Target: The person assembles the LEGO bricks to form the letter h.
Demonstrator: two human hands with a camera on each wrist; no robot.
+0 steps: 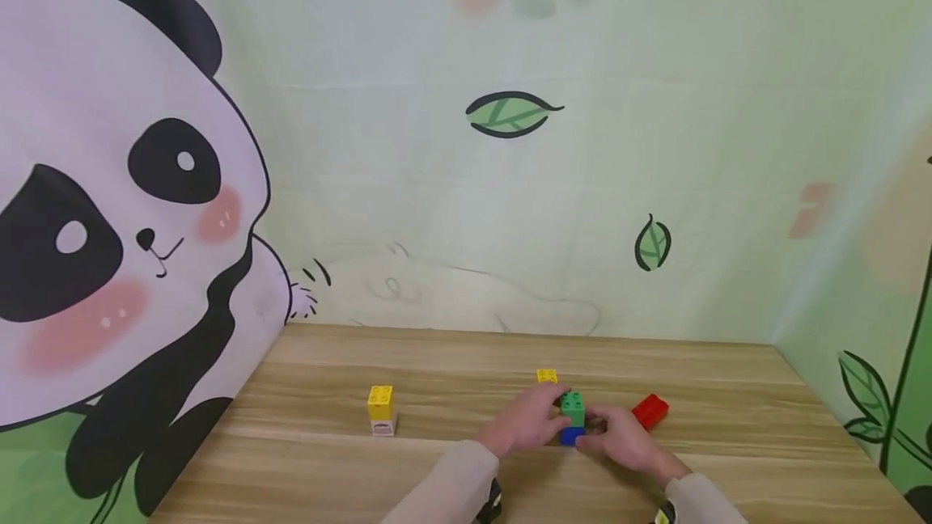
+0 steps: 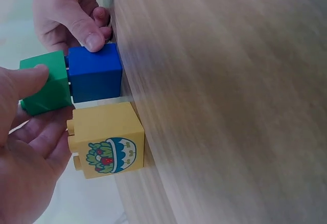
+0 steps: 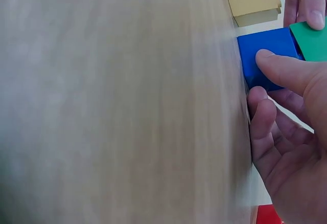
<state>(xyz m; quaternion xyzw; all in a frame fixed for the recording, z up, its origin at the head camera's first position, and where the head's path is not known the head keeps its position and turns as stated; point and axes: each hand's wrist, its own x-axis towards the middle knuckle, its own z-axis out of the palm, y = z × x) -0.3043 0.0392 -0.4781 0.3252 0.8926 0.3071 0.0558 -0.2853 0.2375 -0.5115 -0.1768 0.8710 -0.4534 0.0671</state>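
My left hand (image 1: 526, 420) pinches a green toy block (image 2: 47, 83) between thumb and fingers. My right hand (image 1: 628, 437) holds a blue block (image 2: 95, 73) low at the tabletop, its thumb pressed on one side. The green block sits on top of the blue one, and a narrow gap with studs shows between them in the left wrist view. Close by, behind the left hand, stands a yellow block (image 2: 107, 139) with a printed bowl of food on one side; the head view shows mostly its studded top.
A yellow block (image 1: 380, 403) on a whitish printed block (image 1: 383, 427) stands further left. To the right of my right hand lies a red block (image 1: 650, 411). The wooden table (image 1: 306, 475) ends against a cloth backdrop (image 1: 437, 209) with a panda and leaves.
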